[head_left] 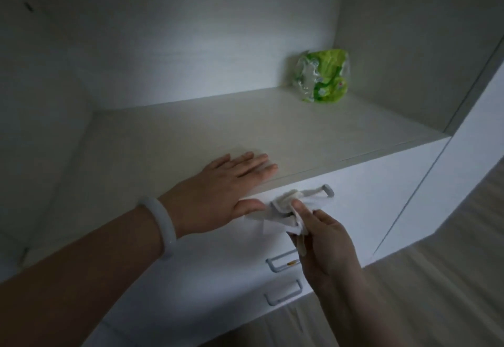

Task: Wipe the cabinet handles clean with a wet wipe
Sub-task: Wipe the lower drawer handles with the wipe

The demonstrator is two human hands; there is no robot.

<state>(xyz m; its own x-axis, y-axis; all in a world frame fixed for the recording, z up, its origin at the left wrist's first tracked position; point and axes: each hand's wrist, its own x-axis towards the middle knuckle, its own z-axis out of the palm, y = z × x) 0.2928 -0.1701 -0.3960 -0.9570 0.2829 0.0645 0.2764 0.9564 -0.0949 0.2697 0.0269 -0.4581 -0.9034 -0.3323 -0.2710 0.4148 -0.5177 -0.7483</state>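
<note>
A white wet wipe (286, 205) is wrapped round the left part of the top drawer's grey handle (324, 190). My right hand (324, 240) pinches the wipe against that handle from below. My left hand (226, 185) lies flat with straight fingers on the shelf top (191, 134) just above the drawer, its thumb on the drawer front beside the wipe. Two more grey handles sit lower down: the middle handle (278, 263) and the bottom handle (283, 292). The left end of the top handle is hidden under the wipe.
A green wet-wipe pack (321, 76) stands at the back right of the open shelf. White cabinet walls close in left and right. A tall white panel (463, 155) and pale wooden floor (436, 278) lie to the right.
</note>
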